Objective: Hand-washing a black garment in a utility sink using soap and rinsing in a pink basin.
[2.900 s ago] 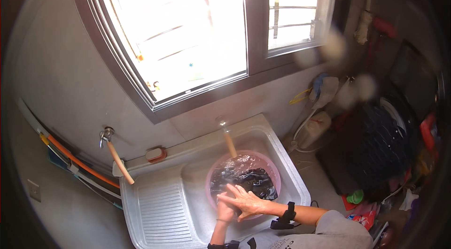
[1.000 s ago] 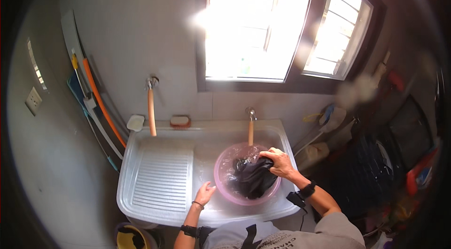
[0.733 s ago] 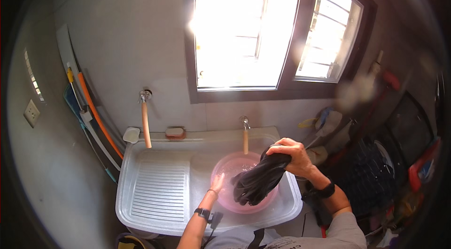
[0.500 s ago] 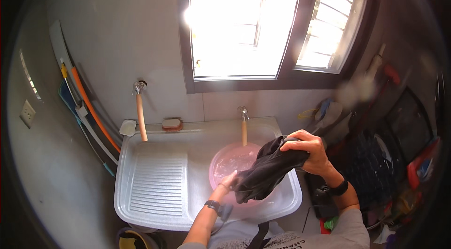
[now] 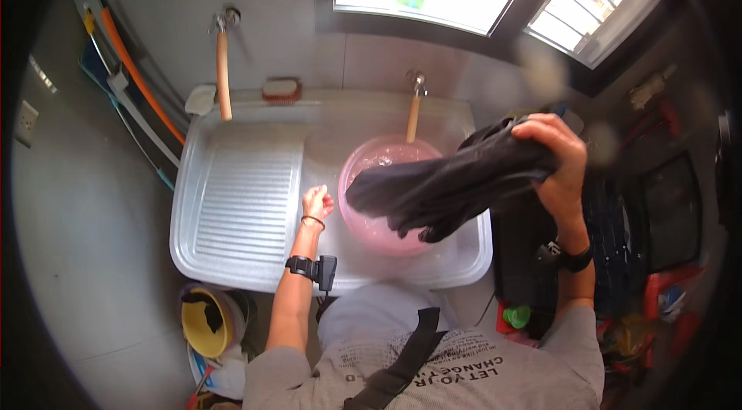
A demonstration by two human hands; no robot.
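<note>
My right hand (image 5: 563,159) grips one end of a dark cloth garment (image 5: 448,184), raised at the right side of the sink. The cloth stretches leftward from it over a pink round basin (image 5: 369,230), hiding much of the basin's inside. Water glints in the part that shows. My left hand (image 5: 318,201) is off the cloth, just left of the basin, its fingers curled in with nothing seen in them. The basin sits in the right-hand bowl of a white laundry sink (image 5: 468,261), beside the ribbed washboard (image 5: 249,186) on the left.
Above the sink hang two taps with tan hoses, a left hose (image 5: 223,74) and a right hose (image 5: 413,118). A scrub brush (image 5: 281,90) and a white dish (image 5: 201,99) rest on the back ledge. Below left stands a yellow bucket (image 5: 202,336); clutter fills the right side.
My left hand has let go of the garment and moved left, away from the basin. My right hand has swung the cloth out to the right. The view has tilted downward.
</note>
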